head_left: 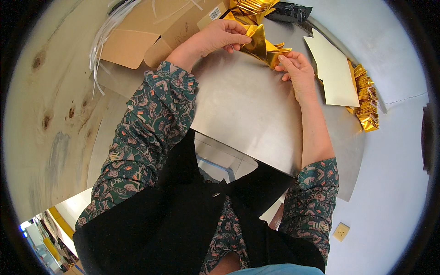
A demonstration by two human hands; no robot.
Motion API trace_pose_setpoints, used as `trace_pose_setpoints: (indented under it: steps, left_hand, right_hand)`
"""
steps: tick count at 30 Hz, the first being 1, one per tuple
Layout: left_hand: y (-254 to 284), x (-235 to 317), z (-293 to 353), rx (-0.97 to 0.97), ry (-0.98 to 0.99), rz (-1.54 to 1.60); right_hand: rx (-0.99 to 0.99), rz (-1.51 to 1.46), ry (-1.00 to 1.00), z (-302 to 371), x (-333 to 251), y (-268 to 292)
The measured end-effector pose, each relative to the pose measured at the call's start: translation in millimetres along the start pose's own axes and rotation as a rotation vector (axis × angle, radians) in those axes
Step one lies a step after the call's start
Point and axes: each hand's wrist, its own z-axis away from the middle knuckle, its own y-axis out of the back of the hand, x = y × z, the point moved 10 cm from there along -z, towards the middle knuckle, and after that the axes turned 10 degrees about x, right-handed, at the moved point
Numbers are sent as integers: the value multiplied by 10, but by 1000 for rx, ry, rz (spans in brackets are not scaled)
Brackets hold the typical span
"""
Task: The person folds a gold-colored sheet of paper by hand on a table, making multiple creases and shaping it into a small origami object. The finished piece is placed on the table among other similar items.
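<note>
A shiny gold foil piece, folded with pointed edges, is stretched between my two hands above the far part of the metal table. My left hand pinches its left end between thumb and fingers. At its lower right end, my right hand grips it the same way. Just beyond my left hand lies a stack of pleated gold foil. To the right of my right hand rests a cream sheet of card, with another pleated gold foil bundle partly beneath or beside it.
An open cardboard box stands at the far left, with thin white strips hanging over its side. Black plastic lies at the back. A wooden board surface is on the left, a pale wall on the right.
</note>
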Motion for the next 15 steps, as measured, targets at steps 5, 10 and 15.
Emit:
trace_pose_setpoints:
  steps: [5,10,15]
  left_hand:
    - [321,98,-4,136,-48,28]
    - [547,92,-53,306,-48,-83]
    - [666,42,-61,514,-104,-299]
  right_hand:
    - [-33,-20,38,-29,-28,-1]
    - [-44,-124,7,-67,14,41]
    - [-58,-132,7,-66,12,34]
